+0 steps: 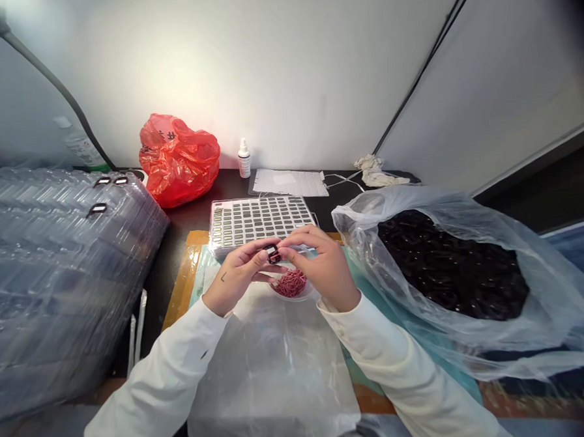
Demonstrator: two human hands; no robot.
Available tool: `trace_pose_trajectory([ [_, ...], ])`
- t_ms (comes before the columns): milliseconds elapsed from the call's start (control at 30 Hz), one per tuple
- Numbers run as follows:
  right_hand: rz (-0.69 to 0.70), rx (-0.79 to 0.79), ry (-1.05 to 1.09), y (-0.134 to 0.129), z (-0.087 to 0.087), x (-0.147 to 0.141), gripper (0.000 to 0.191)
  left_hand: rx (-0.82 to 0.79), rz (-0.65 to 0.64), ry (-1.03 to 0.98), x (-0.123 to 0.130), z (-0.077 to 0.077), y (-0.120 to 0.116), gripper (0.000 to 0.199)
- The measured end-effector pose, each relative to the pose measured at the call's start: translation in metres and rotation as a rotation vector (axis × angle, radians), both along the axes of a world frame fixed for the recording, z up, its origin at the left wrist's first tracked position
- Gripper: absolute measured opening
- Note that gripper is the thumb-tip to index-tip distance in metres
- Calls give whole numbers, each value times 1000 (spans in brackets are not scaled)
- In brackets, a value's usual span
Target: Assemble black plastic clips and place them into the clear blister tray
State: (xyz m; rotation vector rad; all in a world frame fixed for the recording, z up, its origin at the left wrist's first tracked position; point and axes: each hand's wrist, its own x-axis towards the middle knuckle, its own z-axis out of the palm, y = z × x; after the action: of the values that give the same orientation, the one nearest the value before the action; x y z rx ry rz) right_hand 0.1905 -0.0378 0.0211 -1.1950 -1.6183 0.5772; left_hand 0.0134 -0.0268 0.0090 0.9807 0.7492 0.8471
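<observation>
A small black frame-like part is pinched in the fingers of my left hand. My right hand touches the same part from the right with thumb and forefinger closed; whether a smaller piece is between them cannot be made out. Just below the fingers, a clear round dish holds many thin pink-red pieces. Behind my hands lies a white tray with rows of dark rectangular pieces.
Stacked clear plastic trays rise at the left, near a red bag. A white bottle and a paper sheet lie behind. At right, a clear bag holds black parts.
</observation>
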Motion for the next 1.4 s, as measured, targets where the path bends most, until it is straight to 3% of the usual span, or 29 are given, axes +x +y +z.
trace_pose_trajectory([
  [300, 47, -88, 183, -3, 0, -4, 4, 15, -31, -112, 0, -5, 0, 40],
  [400, 27, -28, 93, -4, 1, -2, 3, 26, -33, -105, 0, -5, 1, 40],
  [600, -20, 266, -229, -3, 10, 7, 4, 41, -45, -123, -1, -6, 0, 39],
  [733, -33, 377, -323, -3, 13, 11, 3, 42, -57, -116, -1, -7, 0, 42],
  [1400, -31, 386, -408, -4, 13, 12, 12, 51, -57, -63, -2, -8, -1, 45],
])
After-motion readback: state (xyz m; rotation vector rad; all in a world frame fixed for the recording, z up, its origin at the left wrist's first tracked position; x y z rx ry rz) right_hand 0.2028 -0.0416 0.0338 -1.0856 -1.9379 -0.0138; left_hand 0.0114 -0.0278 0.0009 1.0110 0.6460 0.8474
